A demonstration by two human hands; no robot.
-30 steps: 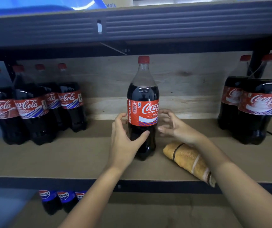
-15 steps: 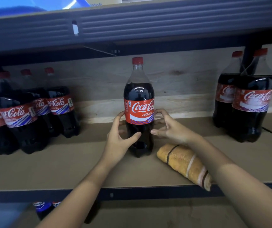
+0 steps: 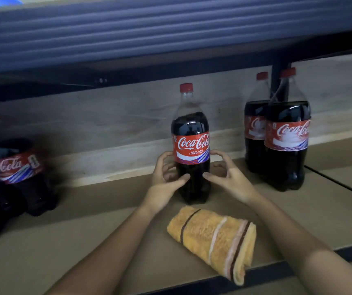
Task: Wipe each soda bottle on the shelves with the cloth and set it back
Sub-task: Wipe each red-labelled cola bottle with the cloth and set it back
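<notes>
On the shelf, both hands' fingers cup the smooth bottle.

Centre of frame: an upright cola bottle with red cap and red label stands on the brown shelf. The left hand and right hand curl around its lower body from either side. Lower centre: a folded orange striped cloth near the shelf's front edge. Right: two bottles. Left: blurred bottles.
</notes>
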